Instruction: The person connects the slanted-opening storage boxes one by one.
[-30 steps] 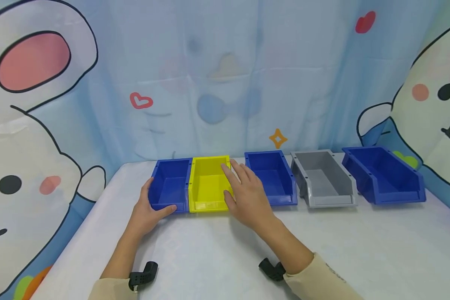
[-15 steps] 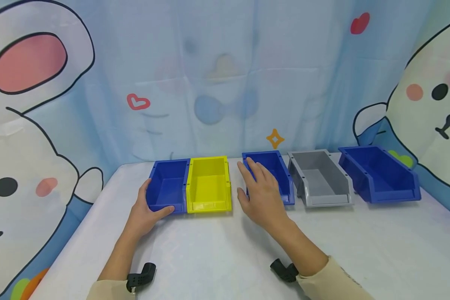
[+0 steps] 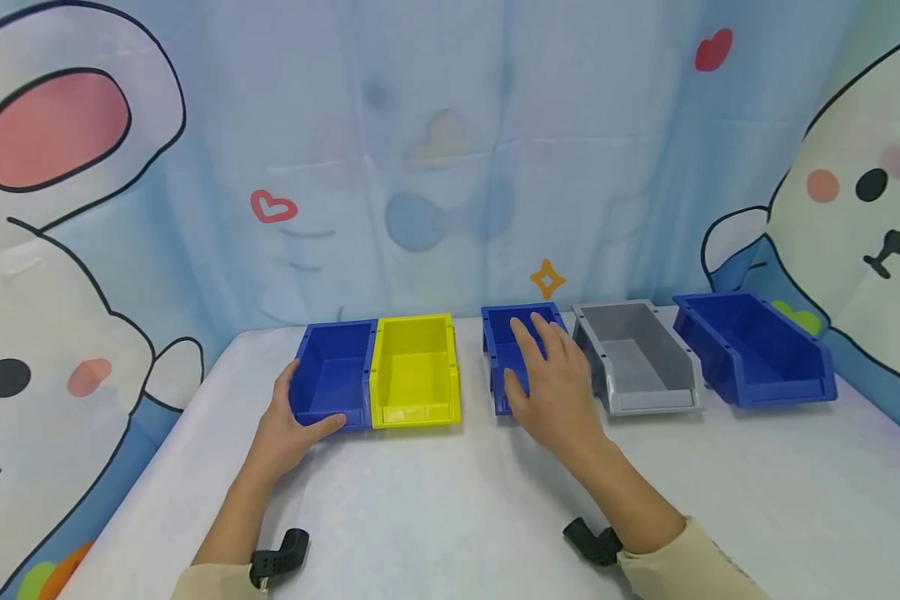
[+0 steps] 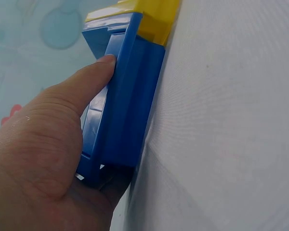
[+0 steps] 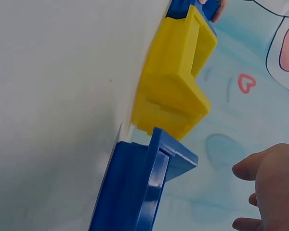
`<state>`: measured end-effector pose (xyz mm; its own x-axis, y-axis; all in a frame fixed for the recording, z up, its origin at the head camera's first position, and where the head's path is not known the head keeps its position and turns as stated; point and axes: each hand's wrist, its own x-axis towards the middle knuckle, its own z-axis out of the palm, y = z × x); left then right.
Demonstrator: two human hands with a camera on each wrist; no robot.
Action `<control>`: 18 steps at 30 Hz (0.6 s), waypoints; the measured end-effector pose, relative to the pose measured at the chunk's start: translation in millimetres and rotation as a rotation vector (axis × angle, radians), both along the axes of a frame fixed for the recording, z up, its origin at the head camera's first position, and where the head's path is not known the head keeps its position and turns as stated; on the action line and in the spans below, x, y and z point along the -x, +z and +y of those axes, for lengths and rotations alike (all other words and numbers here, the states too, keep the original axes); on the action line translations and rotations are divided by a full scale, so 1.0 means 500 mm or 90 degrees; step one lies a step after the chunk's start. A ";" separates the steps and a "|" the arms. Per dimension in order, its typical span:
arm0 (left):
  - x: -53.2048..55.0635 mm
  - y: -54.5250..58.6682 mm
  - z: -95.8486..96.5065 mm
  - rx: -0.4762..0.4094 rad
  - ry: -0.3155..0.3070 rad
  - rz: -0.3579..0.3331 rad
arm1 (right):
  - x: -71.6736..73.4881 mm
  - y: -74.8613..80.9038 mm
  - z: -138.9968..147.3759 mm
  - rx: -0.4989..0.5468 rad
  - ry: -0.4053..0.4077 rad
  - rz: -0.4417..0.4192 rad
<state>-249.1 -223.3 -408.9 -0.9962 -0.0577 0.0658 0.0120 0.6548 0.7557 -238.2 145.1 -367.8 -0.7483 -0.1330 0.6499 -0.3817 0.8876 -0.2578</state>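
My left hand [image 3: 285,437] grips the leftmost blue storage bin [image 3: 336,367], its thumb on the front lip and its fingers along the left side. In the left wrist view the thumb [image 4: 89,82] lies over the lip of that blue bin [image 4: 125,101]. A yellow bin [image 3: 416,371] stands right against it. My right hand [image 3: 558,400] hovers over another blue bin [image 3: 501,350], fingers spread, and partly hides it. In the right wrist view this hand [image 5: 279,187] is apart from the blue bin [image 5: 125,187], with a gap between that bin and the yellow bin [image 5: 171,77].
A grey bin [image 3: 637,358] and a further blue bin [image 3: 757,350] stand to the right in the same row, angled slightly. All rest on a white-covered table [image 3: 435,517]. Behind hangs a light blue printed curtain [image 3: 450,125].
My right hand has left the yellow bin's right side and moved right, over the middle blue bin. The left hand keeps its hold on the leftmost blue bin. The camera view has shifted slightly.
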 end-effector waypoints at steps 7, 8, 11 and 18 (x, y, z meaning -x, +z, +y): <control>-0.001 0.000 0.000 -0.002 0.002 -0.006 | 0.001 -0.002 0.025 0.002 -0.021 -0.024; -0.001 0.000 0.000 -0.003 0.002 -0.008 | 0.002 -0.002 0.028 0.004 -0.023 -0.027; -0.001 0.000 0.000 -0.006 0.002 -0.011 | 0.004 -0.004 0.038 0.012 -0.031 -0.038; -0.001 0.002 0.001 -0.010 -0.001 -0.009 | 0.005 -0.008 0.056 0.055 -0.043 -0.103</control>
